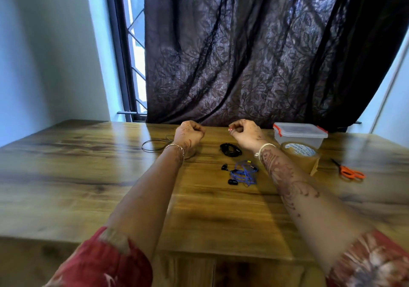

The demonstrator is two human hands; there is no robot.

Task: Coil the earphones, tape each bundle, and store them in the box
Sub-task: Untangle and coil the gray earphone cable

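Pale walls, a barred window [132, 43] and a dark leaf-patterned curtain [243, 54] back a glossy brown wood-grain table [88, 176]. The left hand [189, 132] and right hand [245, 132] hover at twelve o'clock, both with fingers curled. The right pinches a small red-and-white piece [230, 129], perhaps an earbud; whether the left fist holds any cable I cannot tell. Thin grey wire earphones [155, 145] lie in loose loops at nine o'clock of the left hand. A black coiled bundle [230, 149] and tangled blue-corded earphones [243, 172] sit between the forearms. A neat coil likely needs even, slack loops, one hand anchoring while the other feeds. At three o'clock stand the clear lidded plastic box with red clips [298, 133], a brown tape roll [301, 153] and orange-handled scissors [349, 171].
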